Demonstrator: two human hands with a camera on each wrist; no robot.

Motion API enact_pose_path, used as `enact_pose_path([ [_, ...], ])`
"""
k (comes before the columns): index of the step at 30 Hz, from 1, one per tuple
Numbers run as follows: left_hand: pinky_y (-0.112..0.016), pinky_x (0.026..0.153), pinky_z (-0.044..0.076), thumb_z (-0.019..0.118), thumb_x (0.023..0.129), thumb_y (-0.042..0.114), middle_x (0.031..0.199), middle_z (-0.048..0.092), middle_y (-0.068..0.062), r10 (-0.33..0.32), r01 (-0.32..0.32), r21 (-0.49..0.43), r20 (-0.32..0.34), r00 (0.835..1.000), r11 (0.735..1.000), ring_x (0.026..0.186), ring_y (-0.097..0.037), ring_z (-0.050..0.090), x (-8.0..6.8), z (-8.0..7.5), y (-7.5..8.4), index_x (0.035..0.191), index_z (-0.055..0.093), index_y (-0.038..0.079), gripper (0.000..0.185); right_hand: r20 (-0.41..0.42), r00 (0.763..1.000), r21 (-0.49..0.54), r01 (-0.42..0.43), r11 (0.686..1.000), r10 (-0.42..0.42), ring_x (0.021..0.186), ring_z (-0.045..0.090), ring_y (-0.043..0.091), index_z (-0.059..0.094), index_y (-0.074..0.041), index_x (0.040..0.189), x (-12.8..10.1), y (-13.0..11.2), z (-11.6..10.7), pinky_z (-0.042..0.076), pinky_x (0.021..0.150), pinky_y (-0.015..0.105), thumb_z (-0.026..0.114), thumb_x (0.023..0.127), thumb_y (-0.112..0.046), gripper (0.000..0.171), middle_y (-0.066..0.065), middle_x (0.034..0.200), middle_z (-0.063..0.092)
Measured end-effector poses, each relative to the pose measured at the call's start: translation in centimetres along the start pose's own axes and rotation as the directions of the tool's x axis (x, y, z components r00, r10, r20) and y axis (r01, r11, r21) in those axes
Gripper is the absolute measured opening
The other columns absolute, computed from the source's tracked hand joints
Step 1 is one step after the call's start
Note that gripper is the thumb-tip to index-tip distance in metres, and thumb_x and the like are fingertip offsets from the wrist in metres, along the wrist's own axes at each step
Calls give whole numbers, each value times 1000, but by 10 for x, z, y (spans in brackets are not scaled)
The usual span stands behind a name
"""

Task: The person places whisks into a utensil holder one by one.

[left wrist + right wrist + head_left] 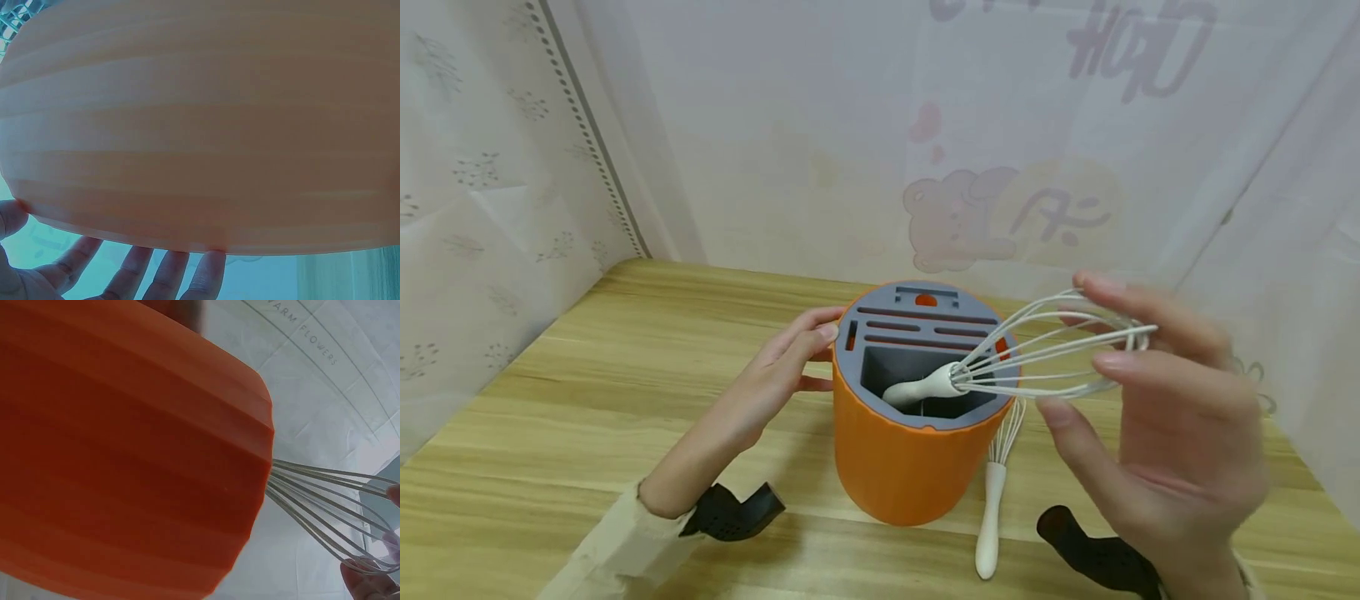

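An orange ribbed utensil holder [910,475] with a grey slotted top [850,354] stands on the table. My left hand [782,362] rests on its left side, thumb near the rim; in the left wrist view, fairly straight fingers [203,278] touch the wall. A white-handled whisk [936,385] leans at a slant, its handle inside the large front compartment and its wires sticking out to the right. The thumb and fingers of my right hand [1180,425] hold the wire end. In the right wrist view, fingertips [362,578] meet the wire loops; the handle is hidden behind the holder.
A second whisk [992,508] lies on the wooden table [700,333] close to the holder's right side, wires pointing away. Patterned cloth [775,150] hangs behind and at both sides. Black curved bands [733,512] sit at the wrists.
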State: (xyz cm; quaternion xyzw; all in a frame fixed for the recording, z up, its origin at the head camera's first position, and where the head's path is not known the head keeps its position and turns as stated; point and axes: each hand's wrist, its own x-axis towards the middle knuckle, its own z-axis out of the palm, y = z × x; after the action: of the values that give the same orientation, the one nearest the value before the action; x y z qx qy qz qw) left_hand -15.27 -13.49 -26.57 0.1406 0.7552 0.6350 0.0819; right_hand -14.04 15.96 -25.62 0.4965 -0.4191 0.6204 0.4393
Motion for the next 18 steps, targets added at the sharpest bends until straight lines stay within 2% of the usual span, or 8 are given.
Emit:
enact_pose_path([
  [4, -39, 86, 51, 37, 98, 33, 128, 52, -8, 2, -2, -1, 0, 1000, 1000, 110, -27, 52, 0, 0, -1, 134, 46, 17, 40, 110, 993, -36, -37, 999, 41, 107, 47, 58, 53, 18, 89, -2, 2, 14, 45, 87, 55, 82, 50, 13, 49, 43, 112, 46],
  [7, -39, 86, 51, 37, 98, 33, 128, 52, -8, 1, -1, 0, -2, 1000, 1000, 111, -27, 52, 1, 0, -1, 134, 46, 17, 40, 212, 974, -97, -58, 994, 78, 109, 48, 55, 54, 16, 94, -3, 5, 21, 47, 85, 50, 81, 55, 11, 48, 42, 114, 48],
  [12, -39, 86, 51, 37, 98, 32, 128, 52, -8, 5, -5, -4, -1, 1000, 1000, 110, -27, 53, 1, 0, -1, 134, 46, 17, 40, 357, 919, -229, -86, 970, 165, 114, 48, 49, 57, 12, 104, 6, 5, 39, 49, 89, 45, 76, 65, 7, 44, 37, 121, 49],
  [18, -39, 85, 51, 37, 98, 32, 128, 52, -9, 3, -3, -6, -8, 1000, 1000, 110, -27, 53, 1, 1, -1, 133, 46, 16, 40, 456, 842, -394, -101, 914, 290, 119, 49, 41, 57, 5, 114, 15, 0, 54, 49, 92, 41, 73, 73, 1, 44, 26, 128, 51],
])
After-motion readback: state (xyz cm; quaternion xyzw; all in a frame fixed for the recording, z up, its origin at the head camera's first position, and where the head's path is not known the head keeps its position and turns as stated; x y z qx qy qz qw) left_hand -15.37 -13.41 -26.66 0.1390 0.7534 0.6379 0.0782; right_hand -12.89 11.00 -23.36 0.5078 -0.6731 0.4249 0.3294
